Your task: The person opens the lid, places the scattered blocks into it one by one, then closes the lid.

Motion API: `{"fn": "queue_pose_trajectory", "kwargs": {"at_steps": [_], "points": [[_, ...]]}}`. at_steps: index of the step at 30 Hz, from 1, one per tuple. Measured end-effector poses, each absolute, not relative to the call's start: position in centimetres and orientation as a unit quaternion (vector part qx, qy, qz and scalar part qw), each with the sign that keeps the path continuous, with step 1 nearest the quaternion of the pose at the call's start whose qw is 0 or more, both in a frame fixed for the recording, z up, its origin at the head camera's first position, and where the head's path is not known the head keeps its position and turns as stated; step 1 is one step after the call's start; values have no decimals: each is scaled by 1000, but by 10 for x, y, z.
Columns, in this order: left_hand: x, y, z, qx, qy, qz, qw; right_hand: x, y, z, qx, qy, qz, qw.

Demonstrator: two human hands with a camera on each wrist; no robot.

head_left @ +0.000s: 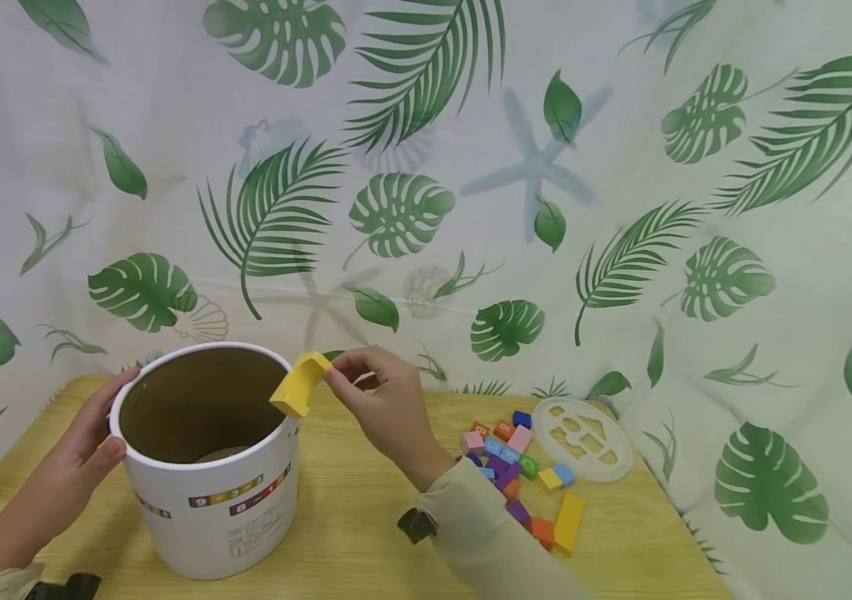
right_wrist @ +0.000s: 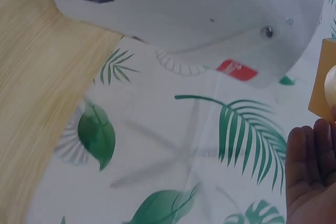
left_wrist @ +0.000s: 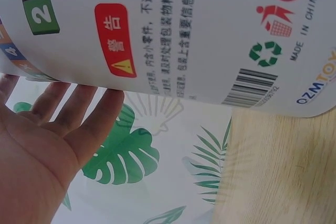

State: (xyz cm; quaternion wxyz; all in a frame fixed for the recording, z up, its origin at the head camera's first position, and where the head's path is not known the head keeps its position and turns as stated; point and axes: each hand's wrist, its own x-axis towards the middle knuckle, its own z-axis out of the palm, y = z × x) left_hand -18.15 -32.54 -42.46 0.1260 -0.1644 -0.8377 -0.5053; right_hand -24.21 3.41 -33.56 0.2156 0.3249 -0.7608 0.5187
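Note:
A white round bucket (head_left: 208, 492) with printed number blocks stands upright on the table at the left, its brown inside facing up. My left hand (head_left: 88, 450) rests against its left side near the rim. In the left wrist view, the fairly straight fingers (left_wrist: 86, 124) touch the bucket's printed wall. My right hand (head_left: 388, 400) pinches a yellow arch-shaped block (head_left: 298, 387) between thumb and fingers, at the bucket's right rim. Only part of that arch block (right_wrist: 321, 82) shows at the edge of the right wrist view, above the fingers.
Several coloured blocks (head_left: 508, 450) lie loose on the wooden table (head_left: 366, 517) at the right, with a long yellow block (head_left: 568, 523) near them. A whitish round lid with cutouts (head_left: 617, 450) lies behind. A leaf-patterned sheet (head_left: 426, 292) hangs at the back.

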Motion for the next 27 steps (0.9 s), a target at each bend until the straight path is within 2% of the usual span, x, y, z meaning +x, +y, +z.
{"fn": "queue_pose_trajectory", "kwargs": {"at_steps": [10,18,27], "points": [[-181,-322,-422,-177,-823,-523,135,-241,-7,-331,386,-806,389,223],[-181,-323,-425,-179,-829,-509,144,-240,-20,-327,428,-856,205,205],[-181,-322,-423,-189,-820,-521,142,-237,-24,-315,451,-866,141,165]]}}
